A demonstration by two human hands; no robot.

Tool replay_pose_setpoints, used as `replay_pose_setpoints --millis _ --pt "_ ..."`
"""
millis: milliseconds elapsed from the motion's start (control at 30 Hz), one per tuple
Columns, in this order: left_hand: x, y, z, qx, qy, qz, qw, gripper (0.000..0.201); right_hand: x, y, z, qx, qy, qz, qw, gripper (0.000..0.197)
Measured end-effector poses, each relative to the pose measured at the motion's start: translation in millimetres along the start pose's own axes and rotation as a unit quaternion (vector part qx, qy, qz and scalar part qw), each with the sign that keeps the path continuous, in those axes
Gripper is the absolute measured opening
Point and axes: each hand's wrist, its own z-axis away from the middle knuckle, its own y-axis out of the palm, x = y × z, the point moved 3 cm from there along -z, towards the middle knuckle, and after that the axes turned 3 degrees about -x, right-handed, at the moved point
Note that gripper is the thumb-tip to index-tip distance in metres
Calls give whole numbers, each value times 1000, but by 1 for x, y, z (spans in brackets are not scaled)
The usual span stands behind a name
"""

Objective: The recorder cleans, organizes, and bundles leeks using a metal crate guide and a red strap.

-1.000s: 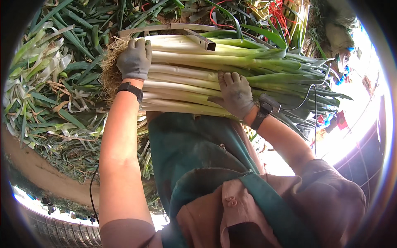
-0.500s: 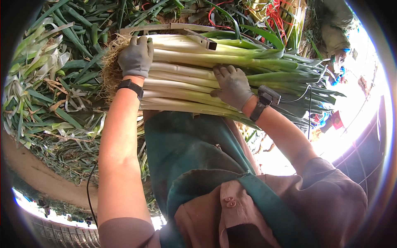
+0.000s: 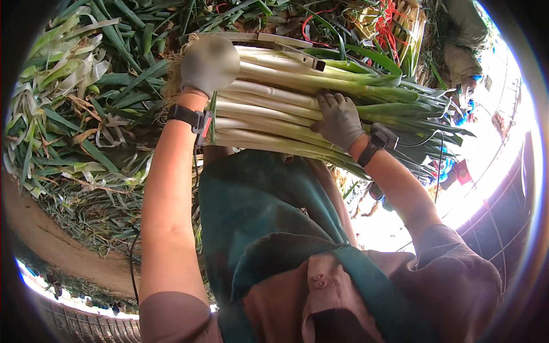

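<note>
Loose green leaves [image 3: 86, 134] lie heaped on the left side and beyond. Right grip [image 3: 341, 120], grey-gloved, rests with fingers spread on top of the leeks [image 3: 274, 91], near mid-length; left grip [image 3: 209, 64] is blurred at the root end, so I cannot tell whether it is closed. The leeks lie crosswise beyond the green apron [image 3: 269, 194], tops rightward. Metal bar [image 3: 300, 55] reaches over their far edge; farther off lies red string [image 3: 389, 26].

Leek-like stalks [image 3: 274, 92], heaped leaves [image 3: 57, 128], tangled red ties [image 3: 388, 26] and a strip of bare earth [image 3: 74, 251] mark a farm-produce packing site, brightly lit beside gridded walling [image 3: 80, 321].
</note>
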Motion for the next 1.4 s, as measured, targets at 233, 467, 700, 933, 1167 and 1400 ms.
replay_pose_setpoints --millis 233,467,700,933,1167,1400 --pt "-1 -33 6 -63 14 122 990 27 7 -6 -1 -21 -33 -18 999 80" --pt "-4 -20 117 -254 223 -140 931 30 2 -1 1 -50 -40 23 998 80" --pt "-3 47 126 -106 260 -313 907 40 1 0 -1 -54 -38 -23 998 82" --pt "8 67 118 -91 242 -301 918 37 0 9 12 -108 -30 -21 993 82" --pt "0 61 112 -101 231 -333 909 40 13 9 21 -146 -23 91 985 80" --pt "-19 57 222 -184 108 -218 952 36 13 16 10 -65 -28 135 988 78"
